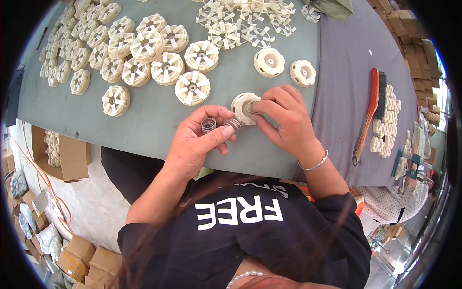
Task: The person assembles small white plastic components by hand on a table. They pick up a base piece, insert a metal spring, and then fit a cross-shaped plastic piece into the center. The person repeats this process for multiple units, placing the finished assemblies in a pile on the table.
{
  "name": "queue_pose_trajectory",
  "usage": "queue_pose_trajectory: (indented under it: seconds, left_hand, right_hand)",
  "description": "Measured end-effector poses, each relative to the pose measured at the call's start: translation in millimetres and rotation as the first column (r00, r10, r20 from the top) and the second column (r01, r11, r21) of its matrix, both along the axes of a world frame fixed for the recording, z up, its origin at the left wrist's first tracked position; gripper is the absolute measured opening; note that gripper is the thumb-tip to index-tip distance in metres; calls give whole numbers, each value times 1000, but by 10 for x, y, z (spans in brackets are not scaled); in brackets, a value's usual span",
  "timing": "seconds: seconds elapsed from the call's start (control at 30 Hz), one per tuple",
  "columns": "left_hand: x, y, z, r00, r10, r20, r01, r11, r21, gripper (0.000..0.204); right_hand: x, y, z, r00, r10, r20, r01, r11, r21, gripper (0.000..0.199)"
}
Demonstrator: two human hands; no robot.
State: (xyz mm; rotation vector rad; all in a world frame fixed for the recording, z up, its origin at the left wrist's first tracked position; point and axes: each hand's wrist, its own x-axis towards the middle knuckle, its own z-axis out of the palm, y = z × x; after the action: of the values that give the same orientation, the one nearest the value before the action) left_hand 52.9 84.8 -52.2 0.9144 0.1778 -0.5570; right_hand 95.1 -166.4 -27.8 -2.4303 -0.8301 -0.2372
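Note:
My left hand (197,137) is closed around metal coil springs. One coil spring (208,125) shows between its curled fingers and another coil spring (233,124) at the thumb and fingertips. My right hand (285,118) pinches at the centre of a cream round plastic housing (238,102) that lies on the table. A greyish bit shows at its fingertips, too covered to name. Beyond it lie two more round pieces, an open housing (269,62) and a smaller housing (302,73).
Many cream wheels with spoked tops (192,88) fill the left of the green table (159,137). Loose spoked clips (224,36) are heaped at the back. On the grey cloth to the right lie a red-handled brush (373,103) and small cream rings (388,123). A cardboard box (72,156) stands lower left.

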Motion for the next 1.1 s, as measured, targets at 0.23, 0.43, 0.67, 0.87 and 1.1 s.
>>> queue_pose_trajectory:
  seconds: [0.23, 0.43, 0.67, 0.87, 1.1]
  left_hand:
    - [-61, -83, -43, 983, -23, 182, 16, 999, 40, 32]
    - [71, 101, 36, 918, -350, -188, 279, 905, -321, 29]
    - [62, -20, 29, 986, -122, 115, 120, 992, 27, 29]
    - [54, 65, -24, 992, -42, 122, 33, 997, 68, 27]
    - [299, -217, 132, 680, -316, 661, -320, 684, 656, 50]
  right_hand:
    - [-140, 48, 219, 885, 193, -424, -6, 915, 404, 26]
    - [-33, -60, 275, 930, 310, -200, -206, 886, 416, 19]
    - [733, -370, -30, 984, -177, -13, 176, 970, 167, 15]
    - [856, -346, -30, 985, -146, 95, 141, 988, 59, 15]
    - [1665, -429, 12, 962, 98, -256, -87, 995, 52, 26]
